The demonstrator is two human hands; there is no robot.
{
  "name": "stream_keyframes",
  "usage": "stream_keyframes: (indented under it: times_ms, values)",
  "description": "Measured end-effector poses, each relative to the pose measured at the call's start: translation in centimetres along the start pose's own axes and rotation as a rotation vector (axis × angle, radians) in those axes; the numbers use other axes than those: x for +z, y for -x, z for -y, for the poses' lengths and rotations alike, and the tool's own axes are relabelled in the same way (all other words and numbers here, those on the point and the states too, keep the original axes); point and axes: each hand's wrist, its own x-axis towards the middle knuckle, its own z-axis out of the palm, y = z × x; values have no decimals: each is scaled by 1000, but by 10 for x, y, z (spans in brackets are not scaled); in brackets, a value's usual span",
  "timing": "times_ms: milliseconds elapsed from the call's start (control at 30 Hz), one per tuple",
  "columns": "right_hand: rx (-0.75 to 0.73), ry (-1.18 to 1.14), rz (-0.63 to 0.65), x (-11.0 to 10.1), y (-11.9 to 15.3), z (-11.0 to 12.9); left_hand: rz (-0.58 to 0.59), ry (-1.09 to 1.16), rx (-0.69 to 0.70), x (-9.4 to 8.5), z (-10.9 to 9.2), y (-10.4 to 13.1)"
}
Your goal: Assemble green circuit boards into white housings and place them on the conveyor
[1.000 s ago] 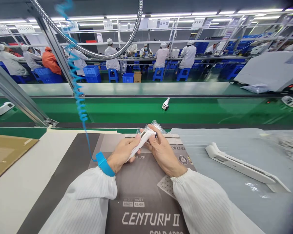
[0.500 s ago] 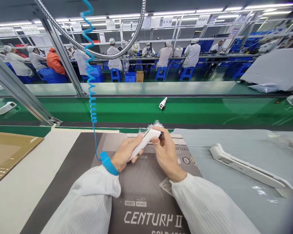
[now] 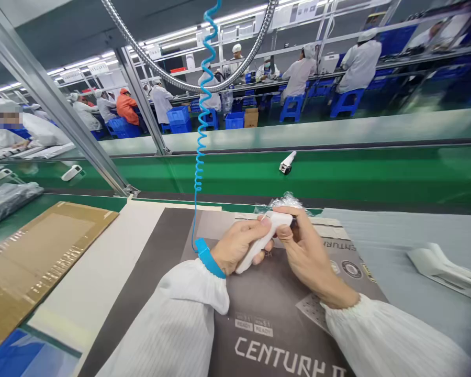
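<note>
Head view: left hand point(image 3: 239, 243) is wrapped round the handle of a white handheld device shell point(image 3: 262, 242), right hand point(image 3: 313, 257) pinching its head end — both on the one part, held over the grey CENTURY II carton point(image 3: 255, 303). Progress: looks mid-handling, shell up in hand and not set down; can't tell what's finished or how much is left. Similar white unit point(image 3: 287, 163) on the green conveyor point(image 3: 345, 180), long white part point(image 3: 441, 267) on the right-hand mat point(image 3: 380, 228), neither touched. Vs half a second ago: camera has swung left, long part now cropped; shell rolled — slot out of sight, smooth face showing, grip kept.
</note>
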Motion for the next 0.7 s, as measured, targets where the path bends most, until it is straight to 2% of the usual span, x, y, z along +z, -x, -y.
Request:
stream_keyframes:
  times_ms: [67, 167, 233, 333, 533, 600, 633, 700]
  values:
    - [5, -5, -22, -1, -1, 1, -90, -51, 35, 8, 1, 0]
    - [68, -81, 10, -2, -4, 1, -269, -56, 79, 21, 10, -4]
    - [99, -92, 16, -3, -4, 1, -247, 50, 72, 26, 16, -7]
    - [99, -75, 6, -4, -3, 5, -67, 223, 73, 27, 22, -9]
    - [40, -84, 12, -5, -2, 7, 76, 278, 79, 18, 22, -7]
    - [42, -71, 14, -5, -4, 1, 63, 250, 66, 13, 20, -6]
    - [57, -70, 16, -5, -4, -2, 16, 212, 62, 9, 17, -6]
    - [97, -64, 10, -4, -6, -11, -172, 47, 45, -5, 8, -8]
